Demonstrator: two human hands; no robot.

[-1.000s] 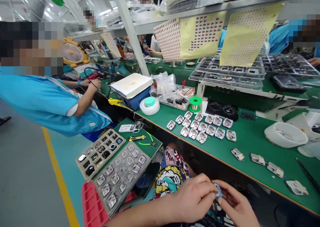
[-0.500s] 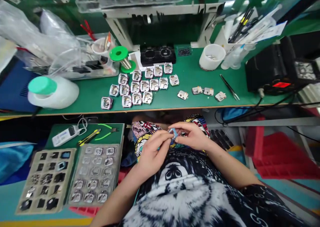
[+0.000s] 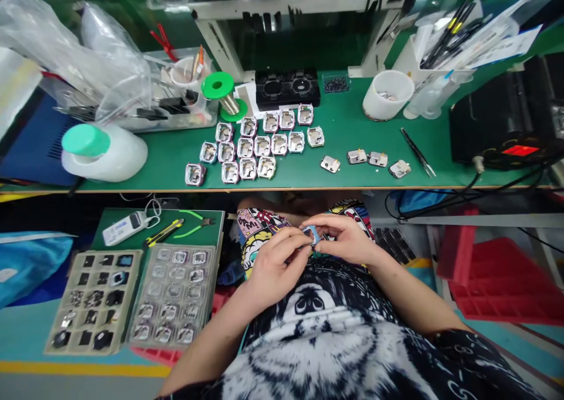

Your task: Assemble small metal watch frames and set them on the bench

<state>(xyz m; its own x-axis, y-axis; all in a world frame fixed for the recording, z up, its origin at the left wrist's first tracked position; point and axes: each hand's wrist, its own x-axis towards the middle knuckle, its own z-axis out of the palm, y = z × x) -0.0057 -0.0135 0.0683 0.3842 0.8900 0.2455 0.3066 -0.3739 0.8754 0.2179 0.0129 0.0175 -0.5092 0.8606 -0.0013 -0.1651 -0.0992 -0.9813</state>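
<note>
Over my lap, below the bench edge, my left hand (image 3: 275,265) and my right hand (image 3: 348,238) meet with fingers pinched around a small light-blue part (image 3: 312,233). Both hands grip it from opposite sides. On the green bench (image 3: 343,171) above them lie several small silver square parts in rows (image 3: 255,147). A few more single silver parts (image 3: 365,158) lie in a line to the right of those rows.
Two grey trays of parts (image 3: 132,297) sit on a low stand at my left, with a yellow knife (image 3: 165,232) and green cutters behind them. On the bench stand a white bottle with a green cap (image 3: 103,153), a green solder spool (image 3: 220,91), a white cup (image 3: 388,94), tweezers (image 3: 418,152) and a black unit (image 3: 497,124).
A second ago my view faced left along the bench toward other workers; it has swung down to my own bench and lap. My hands stay pinched on the blue part.
</note>
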